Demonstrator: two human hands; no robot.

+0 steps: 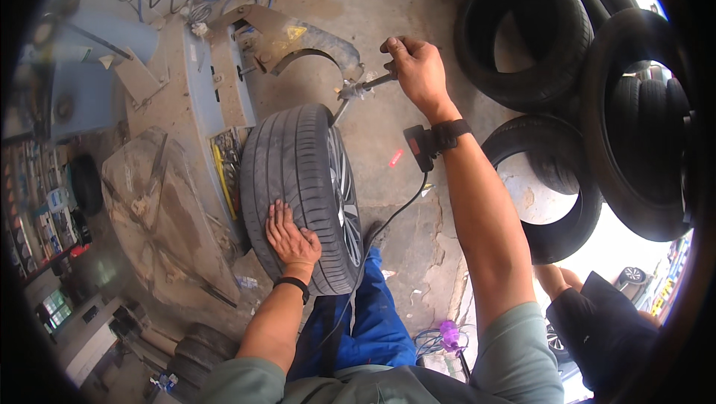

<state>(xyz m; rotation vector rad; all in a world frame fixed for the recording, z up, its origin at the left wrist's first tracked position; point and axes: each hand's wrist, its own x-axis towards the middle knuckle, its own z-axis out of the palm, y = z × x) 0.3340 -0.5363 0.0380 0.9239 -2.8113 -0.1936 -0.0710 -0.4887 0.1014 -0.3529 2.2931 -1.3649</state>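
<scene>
A black tyre on a silver alloy wheel [309, 180] stands upright in front of me, mounted on a grey machine. My left hand [292, 238] lies flat on the near tread, fingers spread. My right hand [418, 68] is raised beyond the wheel and closed around the dark handle of a metal tool [365, 86] whose tip sits by the wheel's far side. A black strap with a small device [426, 143] and a cable is on my right wrist.
A grey wheel machine [216, 68] with a curved metal guard [313, 42] stands at the back left. Several black tyres [522, 31] are stacked on the right. Another person's dark sleeve [597, 322] shows at the lower right. The cracked concrete floor [403, 210] lies below.
</scene>
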